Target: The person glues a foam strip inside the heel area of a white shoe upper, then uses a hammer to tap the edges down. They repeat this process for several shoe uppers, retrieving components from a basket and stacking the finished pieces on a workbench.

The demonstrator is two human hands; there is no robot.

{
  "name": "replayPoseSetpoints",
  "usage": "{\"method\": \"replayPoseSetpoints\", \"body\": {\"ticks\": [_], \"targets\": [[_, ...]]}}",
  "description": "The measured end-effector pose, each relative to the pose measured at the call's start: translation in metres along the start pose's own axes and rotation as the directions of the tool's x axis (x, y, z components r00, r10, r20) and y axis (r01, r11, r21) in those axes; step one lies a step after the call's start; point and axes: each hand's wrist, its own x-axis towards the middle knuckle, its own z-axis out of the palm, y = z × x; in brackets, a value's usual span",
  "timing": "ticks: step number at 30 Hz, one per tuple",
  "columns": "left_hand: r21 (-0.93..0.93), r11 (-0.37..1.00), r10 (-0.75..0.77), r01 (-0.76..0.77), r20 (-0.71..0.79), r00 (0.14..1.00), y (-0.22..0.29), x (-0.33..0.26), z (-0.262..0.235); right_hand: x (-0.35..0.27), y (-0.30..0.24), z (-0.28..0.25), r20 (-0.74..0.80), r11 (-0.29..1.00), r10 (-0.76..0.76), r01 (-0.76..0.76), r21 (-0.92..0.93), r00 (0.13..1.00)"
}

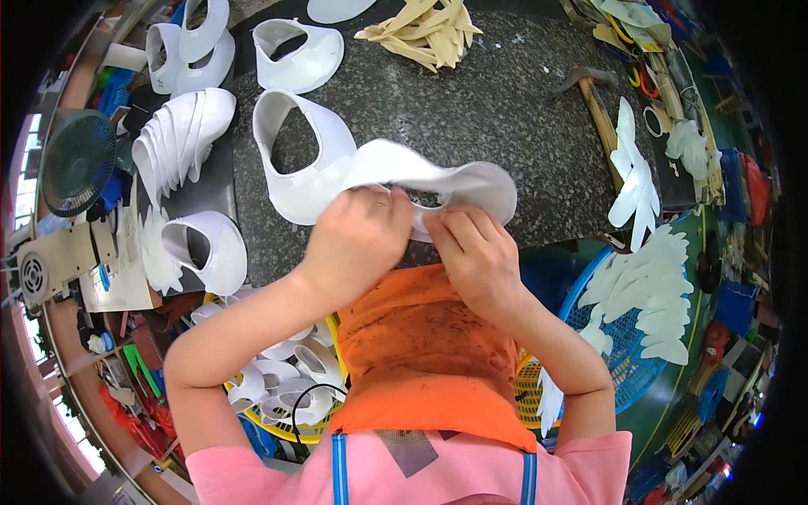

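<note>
A white shoe upper (389,160) is held low over the near edge of a dark speckled stone slab. My left hand (355,240) pinches its near edge, fingers curled. Close to it on the right, my right hand (478,263) grips the same edge with thumb and fingers pressed together. The upper's rounded end (492,187) bends out beyond my right fingers. The fingertips partly hide the edge between my hands. Just left of the held upper, another white upper (290,189) stands on the slab, touching or overlapped by it.
More white uppers (307,63) lie at the far left, beside a nested stack (185,139). Cream strips (425,32) are heaped at the back. A hammer (599,118) and white cut pieces (633,181) lie right. Yellow (337,337) and blue (627,370) baskets flank my orange apron (429,337).
</note>
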Motion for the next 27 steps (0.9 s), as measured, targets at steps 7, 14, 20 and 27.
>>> {"method": "replayPoseSetpoints", "body": {"ticks": [7,14,20,27], "targets": [[-0.009,0.999,-0.032,0.031,-0.171,0.985,-0.002,-0.003,0.005,0.027,-0.005,0.017,-0.003,0.993,0.121,-0.121,-0.014,0.993],[-0.019,0.997,-0.071,0.069,-0.163,0.984,-0.005,-0.005,0.006,0.016,-0.008,0.020,-0.083,0.987,0.150,-0.144,0.067,0.985],[-0.016,1.000,-0.010,0.005,-0.365,0.931,-0.006,-0.026,0.023,0.009,-0.005,0.023,-0.140,0.997,0.045,-0.036,0.066,0.989],[0.023,1.000,-0.002,0.009,-0.309,0.951,0.002,-0.028,0.024,0.005,-0.001,0.021,-0.115,0.996,-0.091,0.092,-0.003,0.989]]}}
